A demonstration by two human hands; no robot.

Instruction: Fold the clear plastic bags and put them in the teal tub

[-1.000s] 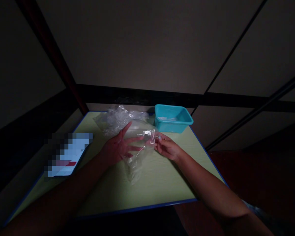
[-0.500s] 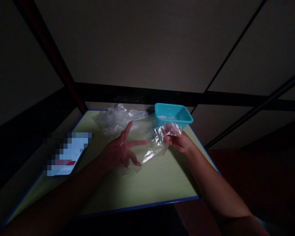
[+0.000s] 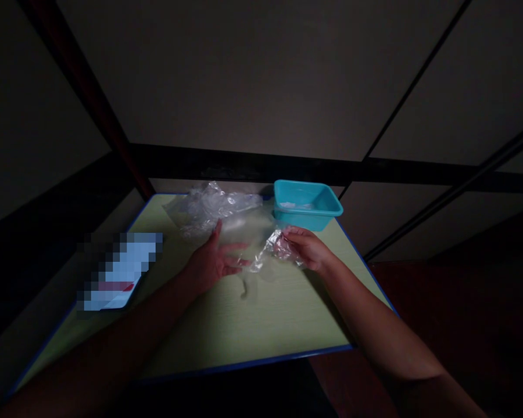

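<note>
My right hand [image 3: 304, 247] pinches a clear plastic bag [image 3: 265, 251] that hangs in shiny folds over the middle of the table. My left hand [image 3: 209, 262] is open, its fingers spread against the bag's left side; some fingertips look veiled by the film. Behind the hands lies a crumpled heap of clear plastic bags [image 3: 215, 204]. Beyond my right hand stands a turquoise plastic basket [image 3: 309, 219] with something whitish in its bottom, too dim to name.
The pale green table [image 3: 261, 325] has a blue edge. At its left lies a phone-like device [image 3: 124, 278] with a lit, pixelated screen. A dark-banded panelled wall [image 3: 244, 87] rises right behind the table.
My right hand has drawn slightly left and down, away from the basket, with the bag gathered smaller. My left hand has turned, its fingers now pointing toward the bag.
</note>
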